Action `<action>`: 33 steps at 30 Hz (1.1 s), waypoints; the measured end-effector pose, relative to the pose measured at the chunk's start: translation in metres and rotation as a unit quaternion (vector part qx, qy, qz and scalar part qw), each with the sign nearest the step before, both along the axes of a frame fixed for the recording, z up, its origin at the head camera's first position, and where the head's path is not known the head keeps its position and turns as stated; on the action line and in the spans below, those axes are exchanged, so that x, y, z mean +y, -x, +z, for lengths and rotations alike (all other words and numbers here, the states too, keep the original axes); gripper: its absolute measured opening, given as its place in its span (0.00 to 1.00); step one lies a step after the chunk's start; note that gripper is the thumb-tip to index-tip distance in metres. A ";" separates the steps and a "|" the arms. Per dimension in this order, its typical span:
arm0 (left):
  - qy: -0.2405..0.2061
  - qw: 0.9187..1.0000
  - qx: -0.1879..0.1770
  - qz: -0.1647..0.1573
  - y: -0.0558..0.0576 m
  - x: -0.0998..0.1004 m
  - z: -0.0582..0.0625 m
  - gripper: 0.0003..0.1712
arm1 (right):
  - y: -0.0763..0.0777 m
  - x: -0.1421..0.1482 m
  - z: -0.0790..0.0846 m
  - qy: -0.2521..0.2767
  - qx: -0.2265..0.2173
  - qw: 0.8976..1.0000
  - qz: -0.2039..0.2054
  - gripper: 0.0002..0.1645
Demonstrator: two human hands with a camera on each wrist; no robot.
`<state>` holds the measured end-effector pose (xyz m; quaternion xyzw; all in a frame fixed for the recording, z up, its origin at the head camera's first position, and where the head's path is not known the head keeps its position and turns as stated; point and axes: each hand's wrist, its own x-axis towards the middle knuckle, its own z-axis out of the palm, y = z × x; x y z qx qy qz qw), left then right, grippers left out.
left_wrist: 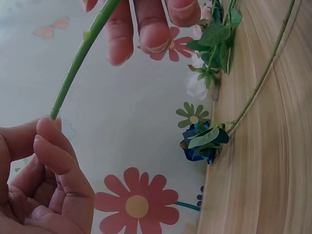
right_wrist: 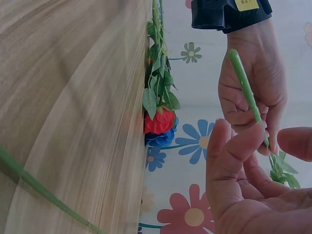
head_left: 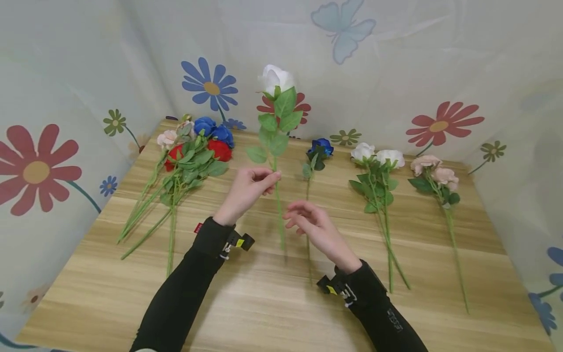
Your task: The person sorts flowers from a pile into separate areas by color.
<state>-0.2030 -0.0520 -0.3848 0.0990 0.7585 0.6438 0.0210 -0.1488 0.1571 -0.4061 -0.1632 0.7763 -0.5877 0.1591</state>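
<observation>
My left hand (head_left: 248, 191) pinches the green stem of a white rose (head_left: 277, 80) between thumb and fingers, holding the flower upright above the table. Leaves spread below its bloom. Just right of the lower stem, my right hand (head_left: 318, 230) is raised with loosely bent fingers and holds nothing. In the right wrist view the stem's cut end (right_wrist: 235, 56) points up beside the left hand, and the right fingers (right_wrist: 234, 151) overlap the stem farther along. Beneath the right hand, a single blue rose (head_left: 320, 146) lies on the wooden table (head_left: 264, 303).
A mixed pile of red, blue and pink roses (head_left: 193, 146) lies at the left. Two white roses (head_left: 377, 155) lie to the right, and pink roses (head_left: 435, 172) farther right. Behind the table hangs a flower-printed curtain (head_left: 387, 73).
</observation>
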 end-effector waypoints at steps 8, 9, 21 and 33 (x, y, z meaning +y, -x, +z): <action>-0.005 0.999 0.025 -0.028 0.002 0.008 -0.010 0.14 | 0.000 -0.002 0.002 0.007 -0.022 1.000 0.020 0.28; -0.005 0.999 0.028 -0.030 0.002 0.009 -0.011 0.14 | 0.000 -0.003 0.003 0.008 -0.024 0.999 0.022 0.28; 0.017 0.998 0.036 -0.038 0.001 0.017 -0.018 0.14 | -0.001 -0.004 -0.003 0.009 -0.003 0.999 0.033 0.19; 0.031 0.998 0.030 -0.041 0.001 0.018 -0.018 0.13 | -0.001 -0.003 -0.003 0.011 -0.005 1.000 0.026 0.17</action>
